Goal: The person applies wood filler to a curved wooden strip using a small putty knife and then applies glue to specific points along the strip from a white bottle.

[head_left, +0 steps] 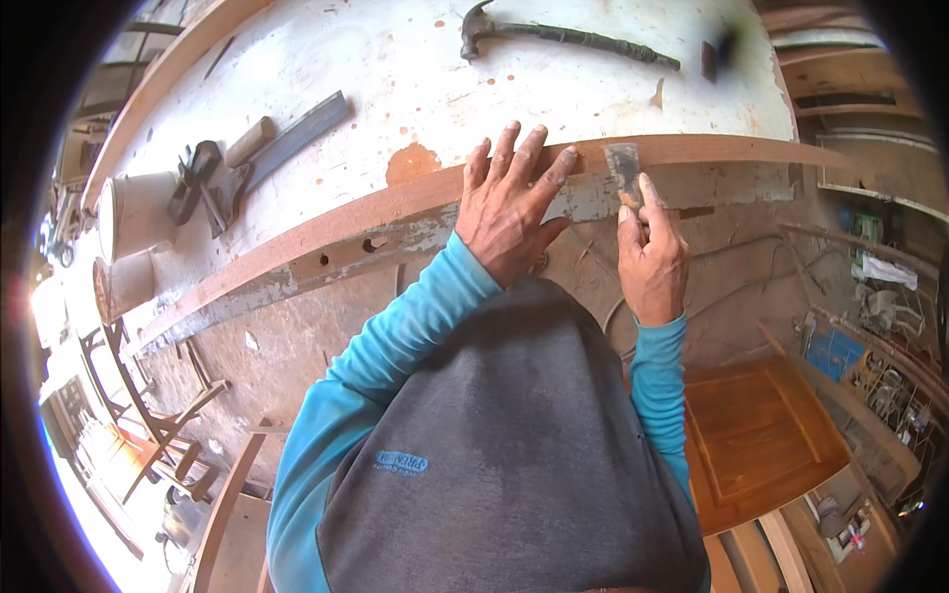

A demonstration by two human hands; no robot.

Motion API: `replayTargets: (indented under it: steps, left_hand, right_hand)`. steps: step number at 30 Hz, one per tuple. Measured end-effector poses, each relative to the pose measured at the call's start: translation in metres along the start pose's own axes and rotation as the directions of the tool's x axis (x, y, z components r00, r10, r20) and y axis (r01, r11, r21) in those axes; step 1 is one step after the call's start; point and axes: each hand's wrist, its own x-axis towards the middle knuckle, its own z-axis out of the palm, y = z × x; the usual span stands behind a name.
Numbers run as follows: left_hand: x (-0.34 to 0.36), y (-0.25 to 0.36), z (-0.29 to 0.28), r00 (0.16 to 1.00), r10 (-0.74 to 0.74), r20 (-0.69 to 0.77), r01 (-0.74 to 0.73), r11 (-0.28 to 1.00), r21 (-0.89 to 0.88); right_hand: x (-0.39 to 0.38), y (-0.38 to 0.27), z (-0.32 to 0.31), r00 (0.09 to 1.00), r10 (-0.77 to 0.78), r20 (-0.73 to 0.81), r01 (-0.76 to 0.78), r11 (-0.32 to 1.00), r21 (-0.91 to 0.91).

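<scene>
My left hand (507,208) lies with its fingers spread over a long, narrow wooden strip (722,148) along the near edge of the white work surface. To its right, my right hand (654,262) grips a putty knife (622,160). The knife's flat blade points away from me and overlaps the strip. Its handle is mostly covered by my fingers. Beyond the strip lies a claw hammer (573,38) with a dark handle.
The stained white tabletop (415,79) bears a flat metal blade (301,138), a dark tool (198,183) and two pale containers (138,212) at left. A brown wooden panel (756,440) stands at lower right. Wooden chair frames (133,415) are at far left.
</scene>
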Motion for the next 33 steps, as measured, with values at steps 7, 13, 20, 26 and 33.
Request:
replayTargets:
  steps: [7, 13, 20, 26, 33]
  left_hand:
    - [0.004, -0.004, -0.003, 1.000, 0.017, 0.015, -0.017, 1.000, -0.021]
    - [-0.009, -0.003, 0.002, 1.000, -0.002, 0.002, 0.002, 1.000, 0.008]
    - [-0.015, 0.004, 0.014, 1.000, -0.024, -0.008, 0.024, 0.999, -0.028]
    - [-0.017, 0.004, 0.022, 0.999, -0.036, -0.023, 0.036, 0.999, -0.019]
    - [-0.018, 0.001, 0.031, 0.998, -0.025, -0.052, 0.025, 1.000, -0.009]
  right_hand:
    - [0.000, -0.011, 0.004, 0.993, 0.111, 0.038, -0.113, 0.993, 0.041]
    - [-0.007, -0.024, 0.011, 0.997, 0.080, 0.016, -0.081, 0.995, 0.054]
    - [-0.008, -0.026, 0.013, 0.992, 0.127, 0.006, -0.127, 0.990, 0.056]
    - [-0.009, -0.032, 0.016, 0.991, 0.131, 0.025, -0.132, 0.990, 0.049]
    - [-0.013, -0.035, 0.024, 0.987, 0.158, 0.003, -0.158, 0.985, 0.067]
